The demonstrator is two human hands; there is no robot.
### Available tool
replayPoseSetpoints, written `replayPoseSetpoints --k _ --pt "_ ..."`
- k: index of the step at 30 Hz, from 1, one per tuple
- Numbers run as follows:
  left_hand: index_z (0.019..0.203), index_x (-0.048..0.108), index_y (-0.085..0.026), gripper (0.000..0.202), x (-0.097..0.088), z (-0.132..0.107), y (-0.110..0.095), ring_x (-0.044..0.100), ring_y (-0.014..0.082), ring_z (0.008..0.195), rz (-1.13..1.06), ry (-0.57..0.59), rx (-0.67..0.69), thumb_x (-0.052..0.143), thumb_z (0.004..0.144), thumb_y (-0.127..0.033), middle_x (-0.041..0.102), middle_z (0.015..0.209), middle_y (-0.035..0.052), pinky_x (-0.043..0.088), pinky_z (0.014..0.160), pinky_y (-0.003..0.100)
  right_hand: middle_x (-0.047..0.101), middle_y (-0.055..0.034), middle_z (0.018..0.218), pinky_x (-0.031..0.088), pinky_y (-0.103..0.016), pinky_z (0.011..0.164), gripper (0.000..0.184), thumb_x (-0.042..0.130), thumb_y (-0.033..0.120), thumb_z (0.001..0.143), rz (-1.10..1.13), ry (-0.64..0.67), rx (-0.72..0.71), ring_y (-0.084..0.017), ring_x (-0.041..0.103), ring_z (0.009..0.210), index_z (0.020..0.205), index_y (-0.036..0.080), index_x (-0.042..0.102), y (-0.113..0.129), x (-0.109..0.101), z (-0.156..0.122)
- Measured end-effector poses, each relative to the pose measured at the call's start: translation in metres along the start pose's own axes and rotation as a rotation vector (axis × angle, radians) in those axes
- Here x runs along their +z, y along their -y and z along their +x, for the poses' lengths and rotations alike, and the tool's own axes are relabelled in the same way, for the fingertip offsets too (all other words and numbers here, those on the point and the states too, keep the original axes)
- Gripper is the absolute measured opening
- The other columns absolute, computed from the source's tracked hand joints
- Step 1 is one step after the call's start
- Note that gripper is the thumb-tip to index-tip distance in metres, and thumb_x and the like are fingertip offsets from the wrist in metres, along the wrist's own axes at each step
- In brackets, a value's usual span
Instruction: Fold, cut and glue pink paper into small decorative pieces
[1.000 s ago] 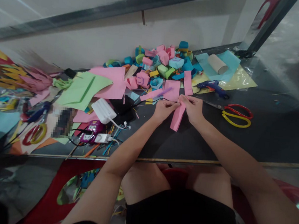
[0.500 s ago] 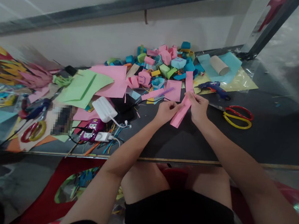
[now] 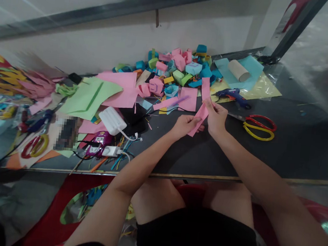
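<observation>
A pink paper strip [image 3: 200, 116] is held slanted above the dark table [image 3: 265, 152], between both hands. My left hand [image 3: 184, 125] pinches its lower end, fingers curled closed. My right hand [image 3: 217, 118] grips the upper end, thumb and fingers pressed on the paper. Another pink strip [image 3: 205, 87] lies flat just beyond the hands.
A heap of folded coloured paper pieces [image 3: 178, 66] sits against the wall. Red-and-yellow scissors [image 3: 258, 126] and a blue glue gun [image 3: 234, 95] lie to the right. Pink and green sheets [image 3: 97, 93], a white power bank [image 3: 112, 120] and cables are on the left.
The strip has tilted from hanging nearly upright to slanting; my left hand slid down to its lower end while my right hand kept the top.
</observation>
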State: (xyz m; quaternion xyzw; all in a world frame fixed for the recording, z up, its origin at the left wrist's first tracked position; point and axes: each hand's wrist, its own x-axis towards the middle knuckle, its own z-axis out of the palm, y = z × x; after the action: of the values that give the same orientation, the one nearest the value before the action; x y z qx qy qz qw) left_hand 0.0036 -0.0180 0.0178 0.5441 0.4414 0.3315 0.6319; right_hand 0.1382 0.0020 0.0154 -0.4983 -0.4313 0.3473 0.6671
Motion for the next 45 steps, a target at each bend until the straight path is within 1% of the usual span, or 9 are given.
replayPoseSetpoints --k 6,11,14,21,25,33,40,42,45 --pt "0.087 0.070 -0.009 0.025 0.000 -0.005 -0.015 0.073 0.0119 0.063 -0.019 -0.051 -0.083 0.067 0.097 -0.032 0.079 0.077 0.0095 0.059 0.066 0.024 0.064 0.0003 0.069 0.049 -0.032 0.066 0.044 0.077 0.067 0.075 0.024 0.001 -0.028 -0.015 0.057 0.067 0.076 0.023 0.079 -0.001 0.000 0.002" --pt "0.080 0.066 -0.011 0.041 -0.001 -0.007 -0.015 0.068 0.0107 0.052 0.005 -0.017 -0.094 0.064 0.097 -0.048 0.076 0.068 0.0073 0.056 0.057 0.023 0.063 -0.0006 0.069 0.047 -0.032 0.064 0.047 0.074 0.070 0.075 0.024 0.020 -0.040 -0.016 0.057 0.068 0.075 0.023 0.077 -0.002 -0.003 0.008" --pt "0.081 0.066 -0.011 0.044 -0.001 -0.006 -0.012 0.069 0.0113 0.054 -0.016 0.014 -0.060 0.064 0.095 -0.053 0.077 0.072 0.0089 0.056 0.057 0.023 0.064 -0.0015 0.071 0.047 -0.032 0.063 0.050 0.071 0.073 0.076 0.012 0.010 -0.044 -0.017 0.058 0.070 0.078 0.023 0.077 -0.005 -0.006 0.013" --pt "0.087 0.072 -0.009 0.045 -0.006 -0.003 -0.009 0.073 0.0130 0.063 -0.030 0.062 -0.027 0.068 0.092 -0.054 0.080 0.084 0.0134 0.060 0.064 0.025 0.064 -0.0016 0.073 0.048 -0.032 0.062 0.052 0.071 0.076 0.076 0.021 0.003 -0.076 -0.017 0.060 0.071 0.078 0.024 0.077 -0.008 -0.010 0.021" --pt "0.086 0.072 -0.009 0.047 -0.010 -0.004 -0.009 0.074 0.0134 0.063 -0.025 0.095 -0.025 0.071 0.089 -0.055 0.080 0.085 0.0142 0.059 0.061 0.024 0.066 -0.0026 0.073 0.050 -0.032 0.062 0.052 0.070 0.076 0.077 0.028 -0.016 -0.088 -0.018 0.063 0.072 0.077 0.024 0.077 -0.009 -0.012 0.027" --pt "0.088 0.074 -0.009 0.047 -0.017 0.000 -0.007 0.074 0.0137 0.064 0.005 0.143 -0.010 0.072 0.088 -0.056 0.081 0.090 0.0161 0.060 0.063 0.026 0.068 -0.0038 0.074 0.053 -0.033 0.059 0.045 0.074 0.067 0.080 0.083 -0.046 -0.042 -0.019 0.066 0.071 0.083 0.023 0.080 -0.015 -0.019 0.038" --pt "0.083 0.072 -0.011 0.045 -0.026 0.000 -0.004 0.073 0.0151 0.059 0.005 0.282 -0.125 0.082 0.077 -0.054 0.080 0.081 0.0129 0.057 0.055 0.023 0.071 -0.0064 0.085 0.057 -0.037 0.062 0.057 0.072 0.074 0.077 0.158 -0.154 -0.024 -0.023 0.070 0.082 0.097 0.021 0.079 -0.028 -0.038 0.064" --pt "0.081 0.070 -0.011 0.043 -0.029 0.001 -0.004 0.073 0.0154 0.059 -0.010 0.220 -0.126 0.079 0.080 -0.053 0.079 0.077 0.0113 0.057 0.056 0.023 0.070 -0.0063 0.085 0.056 -0.036 0.060 0.059 0.074 0.074 0.075 0.187 -0.181 0.028 -0.022 0.069 0.079 0.096 0.020 0.078 -0.027 -0.041 0.067" --pt "0.066 0.058 -0.015 0.047 -0.035 0.007 -0.004 0.070 0.0135 0.053 -0.043 -0.041 -0.035 0.066 0.090 -0.054 0.068 0.056 0.0038 0.051 0.051 0.020 0.069 -0.0054 0.082 0.055 -0.034 0.059 0.053 0.077 0.070 0.074 0.214 -0.139 0.077 -0.020 0.068 0.075 0.093 0.020 0.076 -0.023 -0.037 0.061"
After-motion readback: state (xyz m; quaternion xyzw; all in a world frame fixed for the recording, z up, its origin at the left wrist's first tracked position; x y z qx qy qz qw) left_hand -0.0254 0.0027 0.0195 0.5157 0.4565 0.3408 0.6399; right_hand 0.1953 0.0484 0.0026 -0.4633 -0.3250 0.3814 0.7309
